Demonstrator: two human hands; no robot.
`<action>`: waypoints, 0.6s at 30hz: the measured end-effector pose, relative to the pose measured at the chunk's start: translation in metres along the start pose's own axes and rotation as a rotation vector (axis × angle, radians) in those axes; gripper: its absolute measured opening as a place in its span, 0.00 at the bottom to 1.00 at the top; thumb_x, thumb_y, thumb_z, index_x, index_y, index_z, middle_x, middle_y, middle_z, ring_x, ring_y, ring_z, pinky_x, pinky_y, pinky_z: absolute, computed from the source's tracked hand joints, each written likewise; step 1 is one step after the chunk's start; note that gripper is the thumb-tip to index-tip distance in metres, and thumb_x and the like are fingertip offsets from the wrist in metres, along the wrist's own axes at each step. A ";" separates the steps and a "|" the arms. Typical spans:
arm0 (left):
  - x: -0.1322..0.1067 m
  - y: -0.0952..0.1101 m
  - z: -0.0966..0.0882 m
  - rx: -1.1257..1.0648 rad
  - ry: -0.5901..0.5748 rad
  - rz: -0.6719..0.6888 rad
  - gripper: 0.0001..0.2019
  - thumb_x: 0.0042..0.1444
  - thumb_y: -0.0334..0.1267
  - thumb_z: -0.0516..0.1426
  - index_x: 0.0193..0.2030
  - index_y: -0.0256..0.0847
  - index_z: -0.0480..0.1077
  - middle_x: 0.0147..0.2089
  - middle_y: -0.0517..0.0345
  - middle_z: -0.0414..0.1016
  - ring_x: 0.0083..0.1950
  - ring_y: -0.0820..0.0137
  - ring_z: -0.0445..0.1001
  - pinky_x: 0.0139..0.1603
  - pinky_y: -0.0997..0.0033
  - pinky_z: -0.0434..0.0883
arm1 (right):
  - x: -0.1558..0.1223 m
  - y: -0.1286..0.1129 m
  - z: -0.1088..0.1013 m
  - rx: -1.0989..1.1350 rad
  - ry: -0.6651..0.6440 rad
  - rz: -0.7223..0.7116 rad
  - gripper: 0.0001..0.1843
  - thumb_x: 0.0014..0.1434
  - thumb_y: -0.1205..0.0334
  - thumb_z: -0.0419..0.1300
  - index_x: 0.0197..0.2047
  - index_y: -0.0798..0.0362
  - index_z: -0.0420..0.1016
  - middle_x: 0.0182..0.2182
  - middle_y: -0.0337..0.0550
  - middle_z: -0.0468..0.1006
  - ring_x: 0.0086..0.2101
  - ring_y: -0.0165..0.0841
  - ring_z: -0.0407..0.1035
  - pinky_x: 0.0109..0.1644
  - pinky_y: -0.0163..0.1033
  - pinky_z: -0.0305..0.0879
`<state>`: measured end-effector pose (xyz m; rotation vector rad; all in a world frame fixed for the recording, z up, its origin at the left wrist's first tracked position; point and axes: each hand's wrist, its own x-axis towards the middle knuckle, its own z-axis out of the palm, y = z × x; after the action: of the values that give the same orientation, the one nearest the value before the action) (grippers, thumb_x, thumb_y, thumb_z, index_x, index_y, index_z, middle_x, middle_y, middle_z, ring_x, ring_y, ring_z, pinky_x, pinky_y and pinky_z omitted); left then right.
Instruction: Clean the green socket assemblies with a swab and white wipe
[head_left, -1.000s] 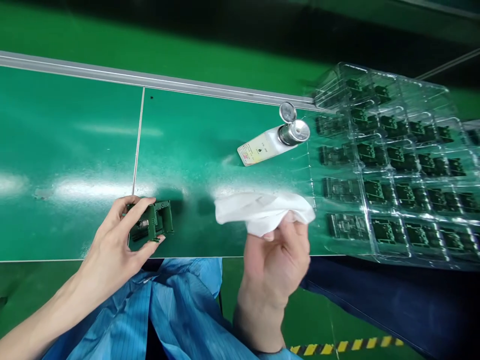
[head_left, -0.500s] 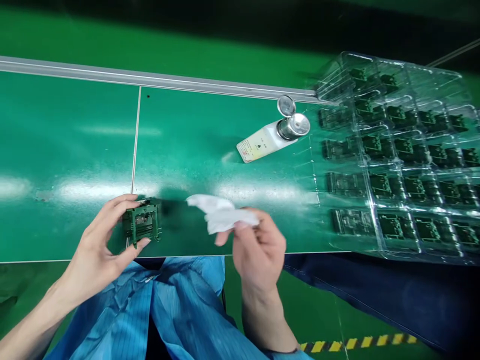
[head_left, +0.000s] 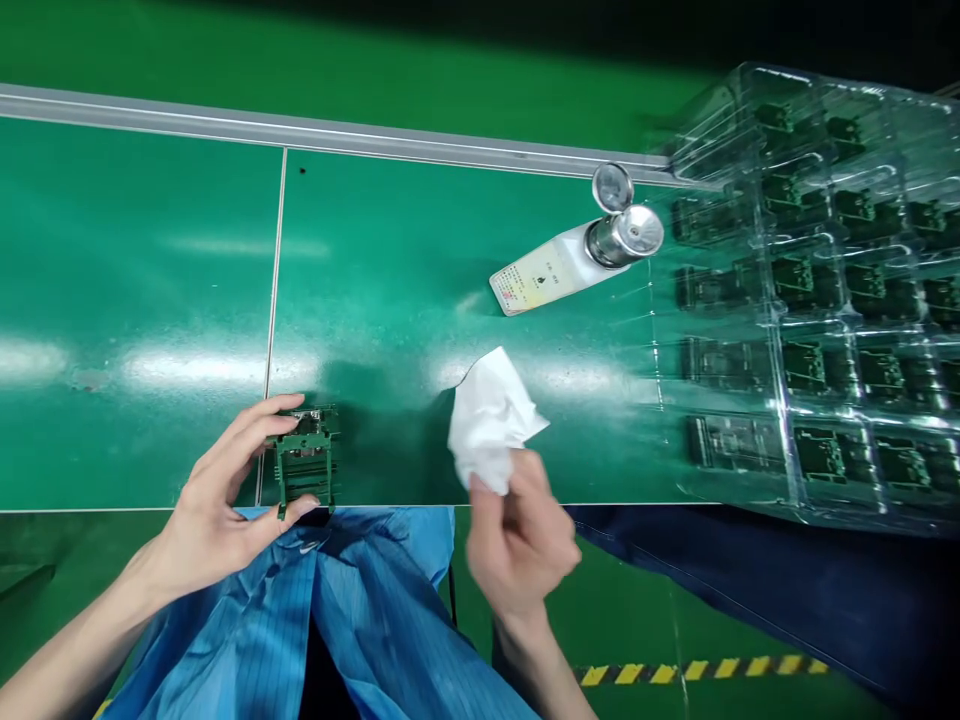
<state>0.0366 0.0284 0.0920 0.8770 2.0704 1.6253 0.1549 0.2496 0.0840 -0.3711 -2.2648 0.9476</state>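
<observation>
Near the front edge of the green table, my left hand [head_left: 225,500] grips a green circuit board assembly [head_left: 306,455], thumb on its near side and fingers on its far side. Several boards or frames seem joined in it. My right hand [head_left: 521,540], slightly blurred, pinches a white wipe [head_left: 491,420] by its lower end. The wipe fans out above the table, to the right of the board assembly. Beyond it stands a white bottle [head_left: 555,272] with a metal pump top [head_left: 630,235], its round lid flipped up.
Stacked clear plastic trays [head_left: 780,400] with several green board assemblies in their pockets fill the table's right end. A grey metal rail [head_left: 375,140] runs along the far edge. Dark blue cloth [head_left: 712,570] lies below the near edge at right. Yellow-black tape [head_left: 675,672] marks the floor.
The wipe has swung from pointing left to spreading upward, as my right hand turned and moved slightly nearer me. My left hand still holds the board assembly. The whole view has shifted a little.
</observation>
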 end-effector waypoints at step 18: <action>-0.009 -0.002 0.012 -0.202 -0.017 -0.044 0.27 0.53 0.31 0.64 0.60 0.43 0.63 0.63 0.41 0.66 0.65 0.57 0.65 0.48 0.73 0.76 | -0.033 -0.029 0.050 0.061 -0.427 -0.482 0.11 0.61 0.73 0.49 0.30 0.53 0.68 0.34 0.45 0.78 0.25 0.32 0.68 0.26 0.38 0.61</action>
<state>0.0504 0.0310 0.0861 0.7676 1.8610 1.7598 0.1463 0.1878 0.0633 0.4324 -2.5203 0.8904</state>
